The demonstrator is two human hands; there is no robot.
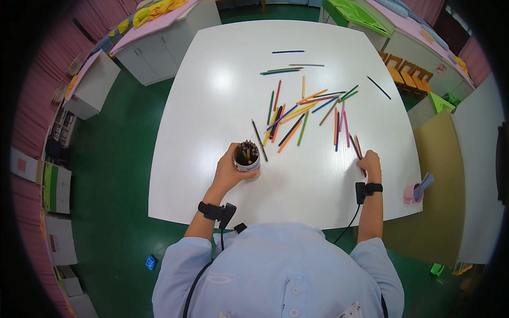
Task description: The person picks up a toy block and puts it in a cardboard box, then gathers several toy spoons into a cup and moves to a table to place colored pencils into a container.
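One pencil cup (247,157), roughly thirty loose coloured pencils (297,114)

white table (212,106), scattered pencils (297,114), pencil cup (247,158)

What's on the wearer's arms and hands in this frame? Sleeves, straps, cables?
Both hands are bare, no gloves. The left hand and right hand each have a black wrist strap carrying a small black box: left strap, right strap. A black cable runs from each strap back toward the body. Short light-blue sleeves end above the elbows, leaving the forearms uncovered.
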